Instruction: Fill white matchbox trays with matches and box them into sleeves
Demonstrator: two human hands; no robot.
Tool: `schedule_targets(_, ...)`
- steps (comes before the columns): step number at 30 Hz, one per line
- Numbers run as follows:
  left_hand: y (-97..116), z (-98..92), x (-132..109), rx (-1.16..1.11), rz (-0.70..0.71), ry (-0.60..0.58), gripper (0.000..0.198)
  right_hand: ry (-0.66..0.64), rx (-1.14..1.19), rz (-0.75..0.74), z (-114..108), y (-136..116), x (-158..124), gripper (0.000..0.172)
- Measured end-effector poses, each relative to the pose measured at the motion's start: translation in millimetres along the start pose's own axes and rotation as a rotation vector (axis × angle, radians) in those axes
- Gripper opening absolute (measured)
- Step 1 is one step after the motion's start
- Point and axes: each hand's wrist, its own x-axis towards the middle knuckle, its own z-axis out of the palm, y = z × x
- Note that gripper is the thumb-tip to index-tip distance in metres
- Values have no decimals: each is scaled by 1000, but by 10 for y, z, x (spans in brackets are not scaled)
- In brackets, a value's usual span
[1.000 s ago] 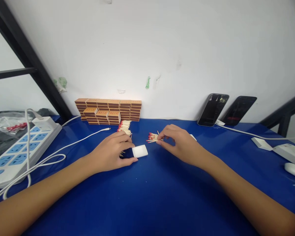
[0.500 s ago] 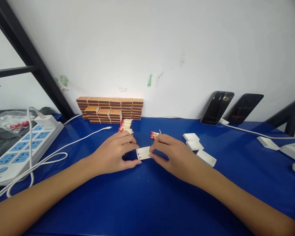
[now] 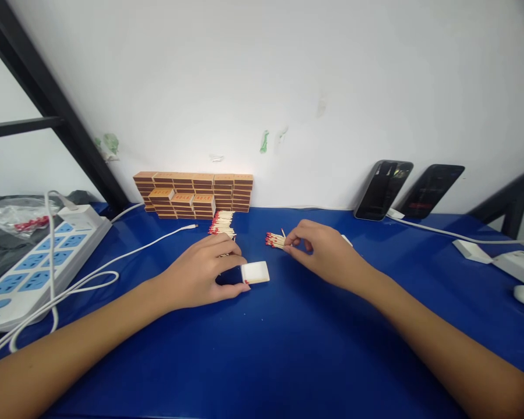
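Observation:
A white matchbox tray (image 3: 257, 272) lies on the blue tabletop, with a little red match head showing at its near left corner. My left hand (image 3: 212, 265) grips the tray's left end between thumb and forefinger. Up and to the right, my right hand (image 3: 312, 247) pinches the pale stick ends of a small pile of red-tipped matches (image 3: 275, 239); how many sticks it holds is hidden. Beyond my left hand lies a larger heap of matches (image 3: 222, 222), partly covered by the fingers.
Stacked matchboxes (image 3: 192, 186) line the wall at the back left. A power strip (image 3: 43, 262) with white cables sits at left. Two phones (image 3: 383, 189) lean on the wall at right, near a white adapter (image 3: 472, 251). My right hand mostly hides the other white trays.
My right hand has left the tray and moved up and right to the small match pile. My left hand stays on the tray.

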Motion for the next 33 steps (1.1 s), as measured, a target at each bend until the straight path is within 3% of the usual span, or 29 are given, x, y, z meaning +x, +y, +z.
schedule_targets(5,-13,-3,-4,-6,-6,-5,30,-82,-28,86,64,112,33,10)
schedule_targets(13,-23,3,-6,0,-9,-14,30,-93,5,-1,101,183,-3,14)
schedule_targets(18,-20,7,-2,2,-15,-11,29,-127,106,-67,15,-90,-72,13)
schedule_targets(25,35,9,13,0,2,-1,31,-117,72,-212,135,-414,-202,6)
schedule_targets(31,2,14,-5,-1,0,-10,31,0,52,-119,39,-109,-67,10)
schedule_targets(33,-9,15,-12,-2,7,-2,31,-36,26,-67,7,47,-4,9)
